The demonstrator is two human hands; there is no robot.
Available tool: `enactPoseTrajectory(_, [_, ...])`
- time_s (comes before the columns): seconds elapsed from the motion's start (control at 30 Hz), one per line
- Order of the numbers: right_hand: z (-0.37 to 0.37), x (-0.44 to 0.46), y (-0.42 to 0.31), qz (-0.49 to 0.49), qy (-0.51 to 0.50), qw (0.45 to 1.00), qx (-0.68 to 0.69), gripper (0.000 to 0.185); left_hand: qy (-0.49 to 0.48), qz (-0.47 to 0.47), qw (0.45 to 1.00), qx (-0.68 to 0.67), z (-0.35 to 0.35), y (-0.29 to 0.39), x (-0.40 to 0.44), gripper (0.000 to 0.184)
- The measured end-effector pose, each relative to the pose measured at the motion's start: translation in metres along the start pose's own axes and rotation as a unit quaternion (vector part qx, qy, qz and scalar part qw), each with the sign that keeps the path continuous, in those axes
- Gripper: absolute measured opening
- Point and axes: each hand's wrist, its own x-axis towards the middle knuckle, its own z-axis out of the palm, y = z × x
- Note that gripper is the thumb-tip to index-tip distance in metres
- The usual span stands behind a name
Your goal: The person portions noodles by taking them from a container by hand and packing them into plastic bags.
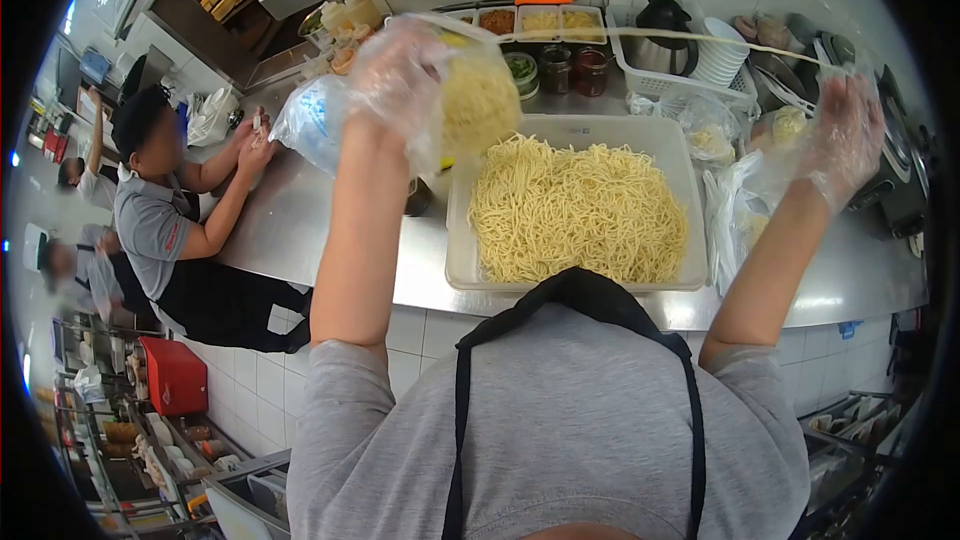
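My left hand (400, 75), in a clear plastic glove, is closed on the neck of a clear plastic bag of noodles (480, 105). The bag hangs over the back left corner of a translucent tub (697, 210) filled with loose yellow noodles (580, 215). From beside the bag, a long pale strand (660, 32) stretches to my right hand (848, 135), also gloved, whose fingers are closed at its far end. Whether the strand is a noodle or a tie I cannot tell. Left of my left hand is a blue-and-white plastic bag (312, 120), partly hidden.
Small topping trays (540, 22), sauce jars (590, 70) and a white basket (690, 80) with a steel jug and stacked bowls line the back. Knotted plastic bags (710, 130) lie right of the tub. A co-worker (160, 180) stands at the counter's left end.
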Motion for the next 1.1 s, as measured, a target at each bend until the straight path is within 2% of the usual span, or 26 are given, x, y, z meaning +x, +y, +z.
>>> enactPoseTrajectory(0.07, [-0.03,0.01,0.001,0.009,0.004,0.999,-0.042,0.03,0.069,0.032,0.997,0.001,-0.003,0.011,0.022,0.009])
enactPoseTrajectory(0.17, [-0.073,0.025,0.0,-0.043,0.033,0.994,-0.095,0.028,0.105,0.042,0.994,0.002,-0.028,0.012,0.054,0.01])
enactPoseTrajectory(0.27, [-0.086,0.031,-0.016,-0.011,0.065,0.992,-0.111,0.027,0.147,0.055,0.988,0.001,-0.043,0.005,0.077,0.011])
enactPoseTrajectory(0.47, [-0.037,0.004,-0.044,-0.032,-0.035,0.985,-0.164,0.026,0.211,0.068,0.975,0.005,-0.054,-0.007,0.104,0.013])
enactPoseTrajectory(0.6, [-0.02,-0.014,-0.048,-0.024,-0.048,0.986,-0.16,0.024,0.234,0.069,0.97,0.008,-0.053,-0.011,0.107,0.015])
enactPoseTrajectory(0.7, [-0.013,-0.024,-0.045,-0.01,-0.095,0.986,-0.137,0.021,0.249,0.067,0.966,0.011,-0.056,-0.014,0.103,0.017])
enactPoseTrajectory(0.77, [-0.005,-0.028,-0.04,0.026,-0.124,0.991,-0.048,0.025,0.254,0.065,0.965,0.014,-0.057,-0.015,0.099,0.018])
enactPoseTrajectory(0.8, [-0.004,-0.025,-0.034,0.027,-0.123,0.991,-0.05,0.025,0.257,0.063,0.964,0.015,-0.058,-0.015,0.097,0.019])
enactPoseTrajectory(0.83, [-0.001,-0.021,-0.025,0.085,-0.187,0.973,0.107,0.03,0.26,0.063,0.964,0.016,-0.059,-0.016,0.095,0.019])
enactPoseTrajectory(0.87, [0.002,-0.019,-0.017,0.14,-0.246,0.923,0.261,0.037,0.261,0.062,0.963,0.016,-0.059,-0.017,0.093,0.02])
enactPoseTrajectory(0.9, [0.005,-0.021,-0.011,0.139,-0.245,0.923,0.263,0.037,0.263,0.062,0.963,0.019,-0.059,-0.018,0.091,0.02])
enactPoseTrajectory(0.97, [0.019,-0.036,0.0,0.187,-0.225,0.929,0.226,0.042,0.268,0.062,0.961,0.022,-0.059,-0.019,0.088,0.022])
enactPoseTrajectory(1.0, [0.029,-0.049,-0.001,0.194,-0.194,0.946,0.173,0.038,0.271,0.061,0.96,0.022,-0.059,-0.019,0.087,0.022])
enactPoseTrajectory(1.03, [0.035,-0.057,-0.002,0.194,-0.195,0.945,0.174,0.038,0.273,0.06,0.96,0.023,-0.059,-0.02,0.086,0.023])
enactPoseTrajectory(1.1, [0.043,-0.069,-0.004,0.196,-0.221,0.954,0.054,0.031,0.278,0.06,0.958,0.025,-0.058,-0.022,0.084,0.024])
